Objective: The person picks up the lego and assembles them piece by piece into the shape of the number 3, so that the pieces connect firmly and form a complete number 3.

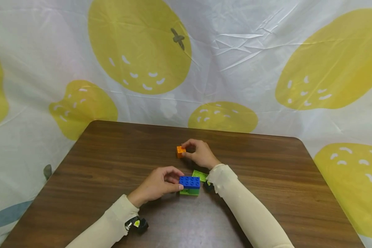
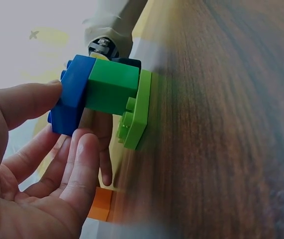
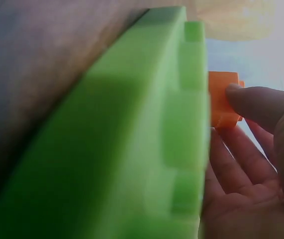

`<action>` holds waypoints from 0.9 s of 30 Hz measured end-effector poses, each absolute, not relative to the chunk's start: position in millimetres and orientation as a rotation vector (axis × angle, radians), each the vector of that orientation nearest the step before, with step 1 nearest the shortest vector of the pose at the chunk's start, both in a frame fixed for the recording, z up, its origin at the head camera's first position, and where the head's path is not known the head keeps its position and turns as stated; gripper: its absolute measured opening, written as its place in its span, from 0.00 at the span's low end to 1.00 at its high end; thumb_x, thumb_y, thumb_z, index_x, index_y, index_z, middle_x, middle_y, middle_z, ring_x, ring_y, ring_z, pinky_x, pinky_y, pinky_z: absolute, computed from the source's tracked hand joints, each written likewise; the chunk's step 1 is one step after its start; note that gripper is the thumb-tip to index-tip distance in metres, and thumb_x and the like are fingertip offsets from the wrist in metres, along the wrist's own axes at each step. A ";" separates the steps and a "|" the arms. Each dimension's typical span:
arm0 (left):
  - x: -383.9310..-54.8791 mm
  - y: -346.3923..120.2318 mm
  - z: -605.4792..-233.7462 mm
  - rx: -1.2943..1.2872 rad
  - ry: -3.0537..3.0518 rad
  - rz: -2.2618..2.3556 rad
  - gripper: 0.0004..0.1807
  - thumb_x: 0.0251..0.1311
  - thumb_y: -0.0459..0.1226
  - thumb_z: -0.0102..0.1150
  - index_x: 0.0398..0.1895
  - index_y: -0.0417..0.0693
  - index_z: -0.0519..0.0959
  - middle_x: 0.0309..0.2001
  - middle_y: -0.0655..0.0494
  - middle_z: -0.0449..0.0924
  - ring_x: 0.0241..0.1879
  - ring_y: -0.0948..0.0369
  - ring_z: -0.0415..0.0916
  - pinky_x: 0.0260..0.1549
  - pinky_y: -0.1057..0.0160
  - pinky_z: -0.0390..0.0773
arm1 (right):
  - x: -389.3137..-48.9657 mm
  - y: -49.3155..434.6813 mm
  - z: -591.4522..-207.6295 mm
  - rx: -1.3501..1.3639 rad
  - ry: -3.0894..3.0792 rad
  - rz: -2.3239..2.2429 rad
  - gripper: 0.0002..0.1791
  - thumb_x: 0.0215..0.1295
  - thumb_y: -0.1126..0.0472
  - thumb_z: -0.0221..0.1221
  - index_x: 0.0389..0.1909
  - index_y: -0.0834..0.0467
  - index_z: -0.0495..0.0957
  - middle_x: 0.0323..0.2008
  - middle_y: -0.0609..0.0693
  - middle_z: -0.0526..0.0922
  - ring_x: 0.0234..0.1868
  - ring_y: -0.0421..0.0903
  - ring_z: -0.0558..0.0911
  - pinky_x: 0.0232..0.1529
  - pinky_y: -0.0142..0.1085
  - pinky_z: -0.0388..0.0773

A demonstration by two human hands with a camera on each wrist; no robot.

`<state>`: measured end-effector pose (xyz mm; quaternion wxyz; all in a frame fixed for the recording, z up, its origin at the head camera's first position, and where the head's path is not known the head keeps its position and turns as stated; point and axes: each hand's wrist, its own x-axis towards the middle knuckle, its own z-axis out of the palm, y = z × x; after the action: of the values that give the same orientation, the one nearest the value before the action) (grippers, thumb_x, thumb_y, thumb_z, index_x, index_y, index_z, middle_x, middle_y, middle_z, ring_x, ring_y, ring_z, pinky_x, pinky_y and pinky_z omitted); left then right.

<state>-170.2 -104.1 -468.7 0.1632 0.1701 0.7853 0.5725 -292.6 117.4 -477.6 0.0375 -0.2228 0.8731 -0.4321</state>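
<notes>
My left hand [image 1: 158, 182] pinches the left end of a blue building brick [image 1: 189, 182], thumb on its near side and fingers at its far side. The blue brick sits on a green brick [image 2: 113, 84], which stands on a lime-green studded plate [image 2: 141, 112]; together they form a small stack. Farther back, my right hand [image 1: 201, 155] holds a small orange brick [image 1: 180, 152] between thumb and fingers. In the right wrist view the thumb presses one side of the orange brick [image 3: 224, 99].
A second lime-green plate [image 1: 199, 175] lies just behind the stack, beside the right wrist, and looms large in the right wrist view. The brown wooden table [image 1: 111, 151] ends at a white curtain [image 1: 235, 79] printed with yellow fruit. Each wrist carries a small black camera [image 1: 141, 225].
</notes>
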 end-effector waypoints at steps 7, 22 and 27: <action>-169.9 -103.8 -468.1 0.488 2.238 1.637 0.20 0.61 0.40 0.76 0.55 0.47 0.85 0.46 0.49 0.89 0.43 0.59 0.86 0.38 0.65 0.84 | -292.4 117.4 -477.9 -0.678 2.715 -1.299 0.14 0.67 0.58 0.73 0.51 0.52 0.86 0.52 0.50 0.90 0.57 0.50 0.87 0.65 0.51 0.80; -171.5 -106.0 -469.0 0.505 2.213 1.650 0.21 0.64 0.38 0.75 0.58 0.42 0.84 0.50 0.45 0.88 0.46 0.58 0.86 0.40 0.66 0.85 | -290.6 115.8 -476.4 -0.686 2.739 -1.278 0.15 0.66 0.58 0.73 0.52 0.53 0.86 0.50 0.50 0.90 0.51 0.48 0.88 0.59 0.48 0.84; -173.0 -106.9 -470.3 0.495 2.215 1.648 0.20 0.64 0.39 0.74 0.58 0.44 0.84 0.50 0.46 0.88 0.46 0.58 0.86 0.41 0.65 0.86 | -288.8 115.4 -473.9 -0.689 2.725 -1.299 0.15 0.66 0.58 0.73 0.52 0.54 0.86 0.49 0.51 0.91 0.50 0.48 0.89 0.57 0.48 0.85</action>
<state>-173.0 -106.9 -470.3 0.1673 0.1741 0.7786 0.5792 -288.8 115.4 -473.9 0.0226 -0.2224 0.8798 -0.4194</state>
